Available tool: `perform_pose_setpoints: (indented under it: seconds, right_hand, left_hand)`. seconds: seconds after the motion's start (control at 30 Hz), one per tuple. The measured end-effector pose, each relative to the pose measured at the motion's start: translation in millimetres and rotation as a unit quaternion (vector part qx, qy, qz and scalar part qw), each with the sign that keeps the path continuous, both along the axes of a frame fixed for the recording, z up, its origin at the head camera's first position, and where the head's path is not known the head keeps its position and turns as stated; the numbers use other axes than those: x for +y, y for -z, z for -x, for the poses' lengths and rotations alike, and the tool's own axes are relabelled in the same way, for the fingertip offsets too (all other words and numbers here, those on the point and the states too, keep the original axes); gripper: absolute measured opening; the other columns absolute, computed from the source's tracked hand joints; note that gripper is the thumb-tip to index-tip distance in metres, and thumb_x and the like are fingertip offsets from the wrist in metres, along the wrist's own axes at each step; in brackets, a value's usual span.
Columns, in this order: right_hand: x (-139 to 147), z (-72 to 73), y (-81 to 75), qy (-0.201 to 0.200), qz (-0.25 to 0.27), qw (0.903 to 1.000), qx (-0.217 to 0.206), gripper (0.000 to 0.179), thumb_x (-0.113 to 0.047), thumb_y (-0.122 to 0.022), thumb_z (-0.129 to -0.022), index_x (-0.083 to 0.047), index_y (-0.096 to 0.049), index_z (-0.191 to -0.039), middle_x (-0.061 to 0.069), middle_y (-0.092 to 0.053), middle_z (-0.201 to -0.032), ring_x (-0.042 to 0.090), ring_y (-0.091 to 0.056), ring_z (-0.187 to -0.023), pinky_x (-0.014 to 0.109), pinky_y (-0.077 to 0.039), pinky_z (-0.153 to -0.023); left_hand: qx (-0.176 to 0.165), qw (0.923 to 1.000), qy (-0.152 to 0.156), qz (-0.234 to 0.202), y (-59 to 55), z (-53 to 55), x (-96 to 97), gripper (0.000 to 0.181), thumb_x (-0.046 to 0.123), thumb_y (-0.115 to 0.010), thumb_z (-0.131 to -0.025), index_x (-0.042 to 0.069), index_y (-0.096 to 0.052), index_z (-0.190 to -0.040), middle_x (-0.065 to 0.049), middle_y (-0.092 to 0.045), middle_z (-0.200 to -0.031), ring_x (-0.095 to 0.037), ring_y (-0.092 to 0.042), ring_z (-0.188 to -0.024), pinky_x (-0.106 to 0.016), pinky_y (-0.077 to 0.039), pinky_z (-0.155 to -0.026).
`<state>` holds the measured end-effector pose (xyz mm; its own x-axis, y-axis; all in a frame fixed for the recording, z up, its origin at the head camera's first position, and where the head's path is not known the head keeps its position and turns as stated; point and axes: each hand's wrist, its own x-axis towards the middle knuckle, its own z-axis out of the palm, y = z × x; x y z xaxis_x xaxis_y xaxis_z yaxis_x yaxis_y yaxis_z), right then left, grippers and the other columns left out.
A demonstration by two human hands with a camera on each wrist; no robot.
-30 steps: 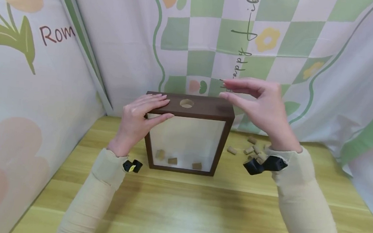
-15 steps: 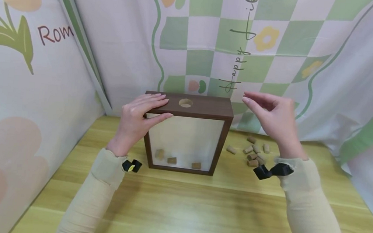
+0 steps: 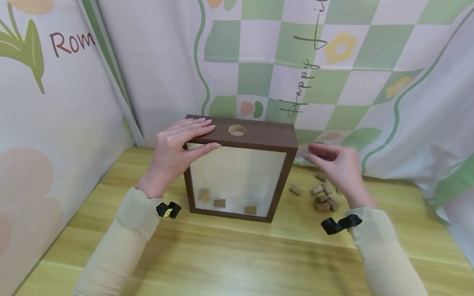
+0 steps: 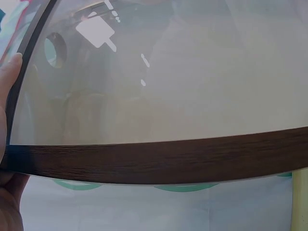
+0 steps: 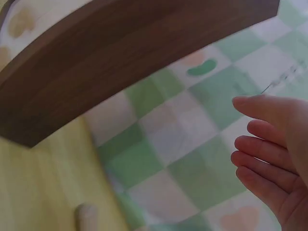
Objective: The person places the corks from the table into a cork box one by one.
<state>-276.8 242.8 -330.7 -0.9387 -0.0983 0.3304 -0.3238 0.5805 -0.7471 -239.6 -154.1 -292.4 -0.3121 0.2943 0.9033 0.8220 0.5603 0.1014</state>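
Observation:
A dark brown wooden shadow box (image 3: 263, 136) with a clear front and a round hole (image 3: 237, 130) in its top stands upright on the table. Behind its pane lie a few corks (image 3: 219, 203). My left hand (image 3: 177, 154) holds the box's upper left corner, fingers over the top and thumb along the front edge; the left wrist view shows the thumb (image 4: 10, 74) at the frame. To the right of the box, my right hand (image 3: 336, 168) hovers above loose corks (image 3: 322, 205). In the right wrist view its loosely bent fingers (image 5: 262, 185) hold nothing.
The loose corks lie scattered on the wood-grain table (image 3: 227, 264), one of them (image 3: 295, 189) closer to the box. A checkered curtain (image 3: 258, 51) hangs close behind the box, and a printed cloth wall (image 3: 53, 118) rises at the left.
My right hand has moved from above the box's right top edge rightward and down toward the loose corks. My left hand and the box stay in place.

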Motion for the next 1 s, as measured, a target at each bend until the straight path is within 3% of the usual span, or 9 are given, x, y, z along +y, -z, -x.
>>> perform_pose_setpoints:
  seconds: [0.1, 0.33, 0.63, 0.83, 1.0]
  right_hand:
    - [3, 5.0, 14.9, -0.007, 0.001, 0.9997, -0.025, 0.050, -0.043, -0.077, -0.092, -0.007, -0.072, -0.126, 0.013, -0.071, -0.122, 0.025, -0.070, -0.105, 0.017, -0.056, -0.080]
    - [11, 11.4, 47.5, -0.018, 0.004, 0.9957, -0.091, 0.057, -0.043, -0.080, -0.089, -0.009, -0.068, -0.133, 0.010, -0.068, -0.130, 0.027, -0.066, -0.113, 0.040, -0.054, -0.098]
    - [17, 16.2, 86.0, -0.005, -0.066, 0.9922, -0.106, 0.065, -0.053, -0.081, -0.084, -0.008, -0.070, -0.130, 0.013, -0.069, -0.126, 0.032, -0.065, -0.114, 0.049, -0.054, -0.096]
    - [14, 17.1, 97.6, -0.016, -0.078, 0.9912, -0.106, 0.061, -0.046, -0.083, -0.086, -0.004, -0.071, -0.128, 0.018, -0.069, -0.124, 0.033, -0.067, -0.109, 0.049, -0.055, -0.094]
    - [12, 20.0, 102.5, -0.029, -0.096, 0.9926, -0.069, 0.050, -0.035, -0.084, -0.088, 0.000, -0.073, -0.122, 0.019, -0.072, -0.115, 0.033, -0.070, -0.102, 0.049, -0.056, -0.090]
  left_hand:
    - [-0.001, 1.0000, -0.002, 0.000, -0.3, -0.2, 0.0, 0.041, 0.022, -0.090, -0.079, 0.003, -0.078, -0.114, -0.011, -0.073, -0.116, -0.026, -0.069, -0.112, -0.039, -0.049, -0.106]
    - [-0.004, 1.0000, -0.004, 0.004, -1.0, -0.8, 0.0, 0.042, 0.023, -0.090, -0.079, 0.004, -0.078, -0.115, -0.010, -0.073, -0.117, -0.025, -0.069, -0.112, -0.038, -0.048, -0.106]
    - [0.005, 1.0000, 0.000, -0.002, -0.9, -1.5, 0.3, 0.041, 0.021, -0.091, -0.078, 0.003, -0.078, -0.113, -0.012, -0.073, -0.116, -0.026, -0.069, -0.111, -0.040, -0.050, -0.105]
    - [0.007, 1.0000, -0.001, -0.005, -0.3, -2.2, 0.9, 0.043, 0.022, -0.092, -0.077, 0.003, -0.078, -0.114, -0.012, -0.073, -0.116, -0.027, -0.069, -0.112, -0.041, -0.049, -0.106]
    - [0.006, 1.0000, 0.000, -0.005, 0.1, -1.5, 1.6, 0.044, 0.021, -0.092, -0.076, 0.003, -0.078, -0.114, -0.012, -0.073, -0.116, -0.028, -0.069, -0.112, -0.041, -0.049, -0.106]
